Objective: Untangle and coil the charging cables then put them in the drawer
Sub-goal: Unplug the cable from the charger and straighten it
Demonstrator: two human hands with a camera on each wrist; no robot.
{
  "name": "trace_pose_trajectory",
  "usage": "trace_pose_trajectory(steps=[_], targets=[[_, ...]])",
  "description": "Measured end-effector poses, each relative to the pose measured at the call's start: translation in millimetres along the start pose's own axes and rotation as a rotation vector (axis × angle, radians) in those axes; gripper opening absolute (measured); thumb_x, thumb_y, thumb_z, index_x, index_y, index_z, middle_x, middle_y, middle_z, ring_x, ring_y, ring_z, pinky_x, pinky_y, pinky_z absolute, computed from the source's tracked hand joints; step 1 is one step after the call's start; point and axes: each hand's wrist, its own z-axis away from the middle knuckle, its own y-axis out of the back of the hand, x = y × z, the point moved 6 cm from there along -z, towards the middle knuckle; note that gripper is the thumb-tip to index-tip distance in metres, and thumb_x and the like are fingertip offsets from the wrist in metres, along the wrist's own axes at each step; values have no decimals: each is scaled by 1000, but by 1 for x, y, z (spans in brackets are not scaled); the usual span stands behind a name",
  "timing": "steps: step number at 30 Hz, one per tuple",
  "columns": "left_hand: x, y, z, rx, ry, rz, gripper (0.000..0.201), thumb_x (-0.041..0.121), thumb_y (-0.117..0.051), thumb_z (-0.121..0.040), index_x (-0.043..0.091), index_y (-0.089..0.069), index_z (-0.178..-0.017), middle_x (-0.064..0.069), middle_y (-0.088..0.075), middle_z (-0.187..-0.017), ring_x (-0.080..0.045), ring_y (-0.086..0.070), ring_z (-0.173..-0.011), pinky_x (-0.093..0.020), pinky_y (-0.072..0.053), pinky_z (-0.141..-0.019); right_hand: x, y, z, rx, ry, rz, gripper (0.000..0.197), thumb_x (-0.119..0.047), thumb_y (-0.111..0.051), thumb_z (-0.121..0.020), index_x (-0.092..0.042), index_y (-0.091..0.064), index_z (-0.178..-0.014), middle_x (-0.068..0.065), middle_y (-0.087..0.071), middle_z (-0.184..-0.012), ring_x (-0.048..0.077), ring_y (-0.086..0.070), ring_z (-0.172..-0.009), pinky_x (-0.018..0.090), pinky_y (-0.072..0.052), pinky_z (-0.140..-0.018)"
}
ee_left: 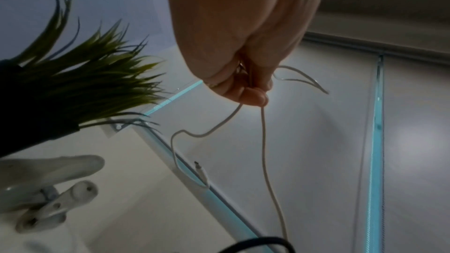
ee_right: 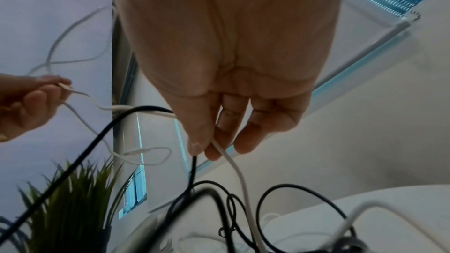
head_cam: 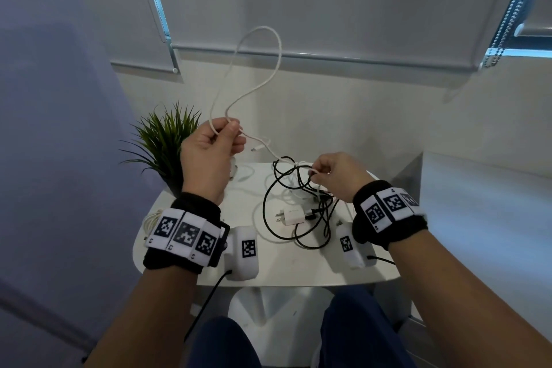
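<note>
Untangling step, under way: white cable (head_cam: 270,75) being drawn free of black cable (head_cam: 279,212). Left hand (head_cam: 210,148) raised above the table, fingers curled round gathered white cable, one tall loop standing up above the fist and a plug end (head_cam: 257,149) dangling just beside it. Right hand (head_cam: 336,175) lower, thumb and forefinger pinching the same white cable where it enters the knot; black cable touching those fingertips (ee_right: 214,154), though whether gripped too, hard to tell. Rest of the tangle lying on the small white table (head_cam: 298,272), looped around a white wall charger (head_cam: 291,215). Probably next: threading the white line out through the black loops, gently, before any coiling. No drawer in view.

Around: spiky green potted plant (head_cam: 165,140) at the table's far left corner, another pale coiled cord (head_cam: 150,221) at the left edge, lowered grey window blinds (head_cam: 328,0) behind, pale wall (head_cam: 44,98) to the left.
</note>
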Motion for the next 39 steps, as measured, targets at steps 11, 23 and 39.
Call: trace_pose_trajectory(steps=[11,23,39], targets=[[12,24,-16,98,-85,2,12,8,-55,-94,13,-60,-84,-4,-62,-76,-9,-60,-65,-20,-53,-66,19,1,-3,-3,-109,-23,6,-15,-62,-88,-12,-65,-84,3,-61,-74,16,-53,-64,21,-38,-51],[-6,11,-5,6,-51,-167,21,12,-33,-102,22,-42,-85,-4,-64,-80,-15,-61,-62,-27,-52,-63,8,10,-1,127,-62,-249,35,4,-64,-80,-26,-63,-62,10,-66,-73,20,-59,-64,28,-51,-63],[-13,11,5,27,11,-197,21,12,-35,-101,22,-44,-85,-4,-65,-82,-15,-62,-64,-28,-55,-66,-8,20,12,245,-1,-588,24,5,-72,-74,-19,-69,-69,8,-70,-71,23,-66,-70,35,-55,-79]])
